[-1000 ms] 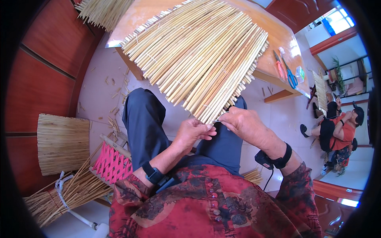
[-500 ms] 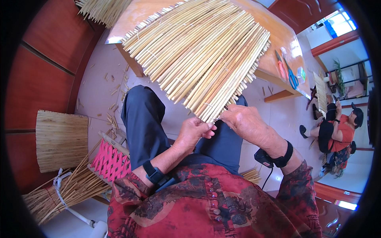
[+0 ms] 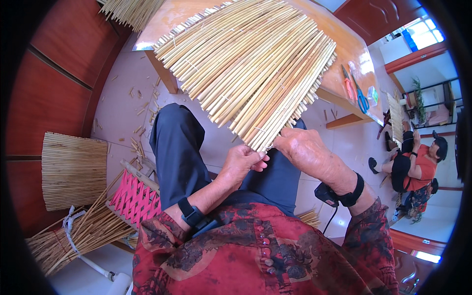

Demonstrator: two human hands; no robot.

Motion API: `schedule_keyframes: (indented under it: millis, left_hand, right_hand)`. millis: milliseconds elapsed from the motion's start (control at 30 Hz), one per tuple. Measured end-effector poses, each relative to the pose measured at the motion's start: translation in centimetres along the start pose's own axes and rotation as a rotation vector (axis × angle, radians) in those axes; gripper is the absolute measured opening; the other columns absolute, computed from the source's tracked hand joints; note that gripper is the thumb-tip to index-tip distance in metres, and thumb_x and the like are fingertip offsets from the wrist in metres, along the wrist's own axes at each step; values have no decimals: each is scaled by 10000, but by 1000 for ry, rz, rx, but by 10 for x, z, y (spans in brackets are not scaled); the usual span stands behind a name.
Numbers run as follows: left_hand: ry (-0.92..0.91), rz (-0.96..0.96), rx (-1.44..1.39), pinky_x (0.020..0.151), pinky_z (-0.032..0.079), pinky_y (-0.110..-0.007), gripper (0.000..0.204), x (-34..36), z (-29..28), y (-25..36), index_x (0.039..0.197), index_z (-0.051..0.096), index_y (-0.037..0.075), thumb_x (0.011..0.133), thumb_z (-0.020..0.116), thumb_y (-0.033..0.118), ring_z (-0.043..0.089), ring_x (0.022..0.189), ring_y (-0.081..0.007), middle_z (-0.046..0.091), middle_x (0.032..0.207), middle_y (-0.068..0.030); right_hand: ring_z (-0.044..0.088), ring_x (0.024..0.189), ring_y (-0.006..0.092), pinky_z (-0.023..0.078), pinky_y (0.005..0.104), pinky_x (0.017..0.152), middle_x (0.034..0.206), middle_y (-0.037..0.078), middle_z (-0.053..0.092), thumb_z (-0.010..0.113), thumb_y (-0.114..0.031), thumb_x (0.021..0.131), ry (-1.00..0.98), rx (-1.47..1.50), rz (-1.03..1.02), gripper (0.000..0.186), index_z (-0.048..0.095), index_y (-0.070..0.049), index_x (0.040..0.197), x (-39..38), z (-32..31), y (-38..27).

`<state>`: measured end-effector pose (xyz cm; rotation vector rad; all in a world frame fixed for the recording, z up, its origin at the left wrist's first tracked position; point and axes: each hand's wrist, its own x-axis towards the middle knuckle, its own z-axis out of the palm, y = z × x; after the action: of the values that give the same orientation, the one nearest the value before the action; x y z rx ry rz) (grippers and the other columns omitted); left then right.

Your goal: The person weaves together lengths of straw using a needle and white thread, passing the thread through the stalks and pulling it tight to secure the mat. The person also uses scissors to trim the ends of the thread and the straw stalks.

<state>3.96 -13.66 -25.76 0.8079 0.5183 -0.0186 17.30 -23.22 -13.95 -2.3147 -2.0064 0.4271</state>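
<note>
Hardly anything moved: left hand (image 3: 242,163) & right hand (image 3: 306,150) still pinch the reed mat (image 3: 250,69) at its near corner, far end on desk (image 3: 344,44); next, prob. tying that edge.

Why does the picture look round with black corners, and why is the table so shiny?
Head view: a fisheye lens bends straight edges, so the wooden table curves and the rim goes black. Sunlight makes glare on its top near the scissors. The window is washed out. The reed mat and both hands look sharp.
</note>
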Motion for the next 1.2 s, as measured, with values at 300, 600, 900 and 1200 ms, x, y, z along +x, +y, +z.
schedule_keyframes:
  millis: [300, 600, 900, 1200]
  left_hand:
    - [3, -4, -6, 634, 513, -270, 212, 0, 0, 0, 992, 563, -37, 834, 581, 104, 609, 688, -149, 629, 849, -120]
    - [7, 3, 4, 632, 514, -267, 205, 0, 1, 0, 988, 559, -40, 841, 571, 104, 610, 689, -149, 629, 842, -118]
    - [8, 15, 38, 636, 504, -268, 204, 0, 0, -2, 982, 554, -40, 853, 557, 118, 610, 687, -155, 631, 842, -123]
    - [5, 47, 120, 655, 483, -268, 212, -2, 2, 0, 971, 561, -43, 863, 542, 139, 610, 710, -158, 635, 858, -123]
  right_hand:
    - [596, 688, 308, 492, 385, 571, 712, 132, 563, 509, -74, 744, 17, 36, 0, 70, 569, -40, 740, -1, 1, 1]
    - [599, 708, 302, 491, 383, 574, 732, 127, 565, 508, -72, 740, -13, 6, 1, 68, 565, -35, 744, -2, 3, -1]
    - [594, 715, 307, 486, 384, 581, 730, 133, 561, 506, -71, 716, 2, 6, -46, 68, 556, -26, 728, 2, 4, -1]
    - [596, 725, 320, 488, 393, 588, 739, 151, 566, 507, -64, 713, -78, 45, -94, 92, 577, -11, 741, 9, 4, 5]
